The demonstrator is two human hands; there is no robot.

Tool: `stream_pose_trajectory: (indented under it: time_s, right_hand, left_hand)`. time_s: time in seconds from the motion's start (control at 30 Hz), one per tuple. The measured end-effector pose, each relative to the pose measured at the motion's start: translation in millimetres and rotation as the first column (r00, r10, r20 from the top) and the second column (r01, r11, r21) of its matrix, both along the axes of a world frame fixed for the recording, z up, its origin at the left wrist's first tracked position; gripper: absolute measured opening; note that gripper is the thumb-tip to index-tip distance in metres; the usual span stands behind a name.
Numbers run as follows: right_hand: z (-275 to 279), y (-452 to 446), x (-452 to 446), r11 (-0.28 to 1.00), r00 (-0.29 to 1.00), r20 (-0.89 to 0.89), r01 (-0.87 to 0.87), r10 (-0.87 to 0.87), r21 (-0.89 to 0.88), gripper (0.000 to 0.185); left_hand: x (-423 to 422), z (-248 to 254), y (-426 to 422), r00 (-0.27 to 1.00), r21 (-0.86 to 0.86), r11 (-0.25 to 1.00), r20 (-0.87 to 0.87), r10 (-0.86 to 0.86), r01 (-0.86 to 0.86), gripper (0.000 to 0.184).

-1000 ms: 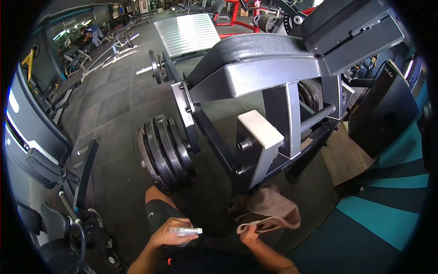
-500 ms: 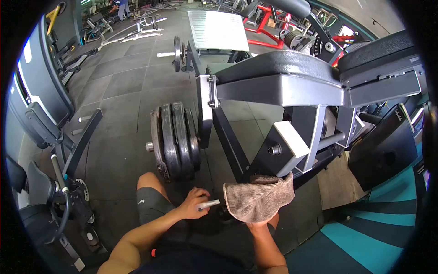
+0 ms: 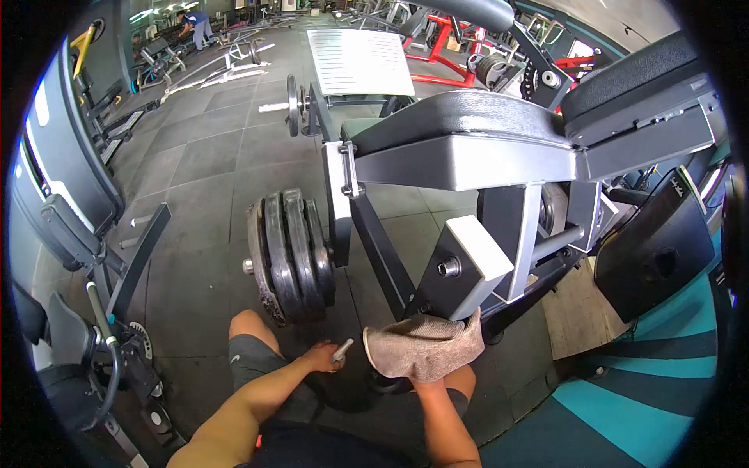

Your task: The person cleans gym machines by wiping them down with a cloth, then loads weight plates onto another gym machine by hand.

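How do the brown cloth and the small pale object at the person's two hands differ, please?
Size: the brown cloth is wide; the pale object is small and narrow.
Shape: the cloth hangs in soft folds, while the pale object looks straight.
Hands: the cloth hides most of the right hand; the pale object sticks out from the left hand, which shows more.
Shared: each is at one hand, above the floor.

Grey-brown fabric cloth [image 3: 427,351]; black round metal plates [image 3: 295,257]; white rectangular panel [image 3: 360,62], grey-lined; red metal frame [image 3: 443,79]; teal-and-dark striped surface [image 3: 616,415].
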State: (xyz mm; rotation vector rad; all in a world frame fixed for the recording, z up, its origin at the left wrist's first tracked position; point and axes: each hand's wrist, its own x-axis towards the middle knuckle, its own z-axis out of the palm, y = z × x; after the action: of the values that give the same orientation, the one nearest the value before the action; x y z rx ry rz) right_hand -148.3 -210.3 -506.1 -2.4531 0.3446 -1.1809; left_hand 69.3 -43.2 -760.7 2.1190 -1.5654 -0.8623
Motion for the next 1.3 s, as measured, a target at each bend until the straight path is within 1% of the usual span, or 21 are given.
stream_pose_trajectory:
  time_s: [0.1, 0.13, 0.27, 0.37, 0.4, 0.43, 0.5, 0.57, 0.63, 0.67, 0.7, 0.73, 0.77, 0.83, 0.87, 0.97, 1.0, 1.13, 1.17, 1.23, 1.3]
  right_hand:
    - [-14.1, -3.3, 2.9, 1.0, 0.999, 0.053, -0.001, 0.002, -0.023, 0.053]
    - [-18.6, -1.5, 2.7, 1.0, 0.998, 0.06, -0.004, 0.004, 0.006, 0.052]
    - [-17.9, -1.4, 2.4, 0.995, 0.994, 0.111, -0.011, -0.001, 0.104, 0.05]
    - [31.4, 15.2, -0.8, 0.965, 0.974, 0.224, -0.036, -0.024, 0.261, 0.05]
    - [48.2, 21.7, -3.4, 0.941, 0.963, 0.267, -0.065, -0.028, 0.333, 0.049]
    - [58.4, 25.6, -5.9, 0.898, 0.949, 0.314, -0.123, -0.018, 0.423, 0.049]
    - [88.4, 38.3, -4.8, 0.681, 0.88, 0.471, -0.313, -0.054, 0.663, 0.049]
    - [121.3, 57.8, -1.5, 0.245, 0.761, 0.613, -0.566, -0.213, 0.787, 0.052]
    - [129.4, 58.9, -15.2, 0.784, 0.938, 0.335, -0.145, -0.084, 0.603, 0.051]
    - [131.3, 59.3, -23.1, 0.94, 0.981, 0.162, 0.048, -0.109, 0.338, 0.051]
    - [131.7, 63.4, -32.3, 0.976, 0.996, 0.039, 0.072, -0.081, 0.207, 0.05]
    - [130.8, 69.3, -43.2, 0.994, 0.993, -0.091, 0.078, -0.072, 0.074, 0.048]
    - [130.6, 72.4, -49.3, 0.996, 0.973, -0.219, 0.066, -0.078, -0.06, 0.046]
    - [124.2, 80.4, -37.9, 0.999, 0.974, -0.226, -0.015, 0.007, -0.036, 0.039]
    - [128.7, 86.6, -37.2, 0.996, 0.955, -0.283, -0.084, 0.082, 0.007, 0.034]
    - [148.1, 98.0, -21.9, 0.971, 0.924, -0.301, -0.207, 0.233, 0.118, 0.029]
    - [151.7, 98.2, -16.8, 0.96, 0.92, -0.284, -0.237, 0.271, 0.149, 0.031]
    - [167.2, 81.4, -13.1, 0.954, 0.865, -0.405, -0.29, 0.295, 0.077, 0.041]
    - [187.6, 80.5, -16.3, 0.981, 0.858, -0.482, -0.191, 0.178, 0.023, 0.037]
    - [214.8, 68.2, -18.3, 0.989, 0.834, -0.549, -0.114, 0.044, -0.094, 0.04]
    - [224.1, 57.5, -10.0, 0.995, 0.945, -0.321, -0.08, 0.059, -0.053, 0.039]
  left_hand:
    - [6.9, 61.2, 4.5, 0.995, 0.325, 0.945, -0.102, 0.004, 0.029, 0.058]
    - [9.2, 60.8, 11.8, 0.992, 0.269, 0.957, -0.094, -0.089, 0.112, 0.064]
    - [-6.6, 92.6, 12.4, 0.997, 0.408, 0.912, 0.025, -0.07, 0.054, 0.071]
    - [-28.5, 114.6, 5.0, 0.977, 0.022, 1.0, 0.214, -0.009, 0.004, 0.061]
    - [-42.6, 158.2, 2.5, 0.996, -0.208, 0.977, 0.058, 0.068, -0.054, 0.05]
    - [-51.7, 186.3, -0.5, 0.998, -0.282, 0.958, -0.039, 0.04, -0.049, 0.049]
    - [-62.4, 229.2, -7.6, 0.977, -0.432, 0.9, -0.211, -0.034, -0.062, 0.047]
    - [-75.7, 263.6, -12.5, 0.944, -0.542, 0.832, -0.321, -0.075, -0.118, 0.048]
    - [-81.2, 290.0, -12.8, 0.923, -0.668, 0.735, -0.346, -0.169, -0.116, 0.049]
    - [-82.0, 300.9, -13.0, 0.92, -0.74, 0.667, -0.314, -0.234, -0.082, 0.05]
    - [-82.4, 312.0, -12.4, 0.913, -0.803, 0.594, -0.278, -0.298, -0.051, 0.051]
    - [-81.8, 324.0, -10.4, 0.924, -0.724, 0.69, -0.263, -0.277, 0.0, 0.059]
    - [-83.6, 332.4, -8.0, 0.839, -0.733, 0.678, -0.404, -0.365, -0.058, 0.06]
    - [-85.1, 343.6, -4.9, 0.588, -0.724, 0.669, -0.62, -0.52, -0.171, 0.064]
    - [-84.4, 335.0, -2.0, 0.565, -0.637, 0.736, -0.702, -0.433, -0.228, 0.091]
    - [-77.4, 333.9, -2.8, 0.522, -0.624, 0.705, -0.747, -0.412, -0.336, 0.089]
    - [-70.6, 341.7, -6.0, 0.552, -0.68, 0.649, -0.704, -0.448, -0.341, 0.088]
    - [-51.7, 338.9, 4.2, 0.62, -0.647, 0.615, -0.723, -0.305, -0.451, 0.034]
    - [-43.5, 349.1, 9.2, 0.82, -0.689, 0.632, -0.554, -0.143, -0.355, 0.028]
    - [-24.6, 359.9, 17.2, 0.951, -0.63, 0.758, -0.307, -0.043, -0.169, 0.024]
    - [-9.9, 366.1, 23.2, 0.989, -0.644, 0.765, -0.116, -0.093, -0.004, 0.023]
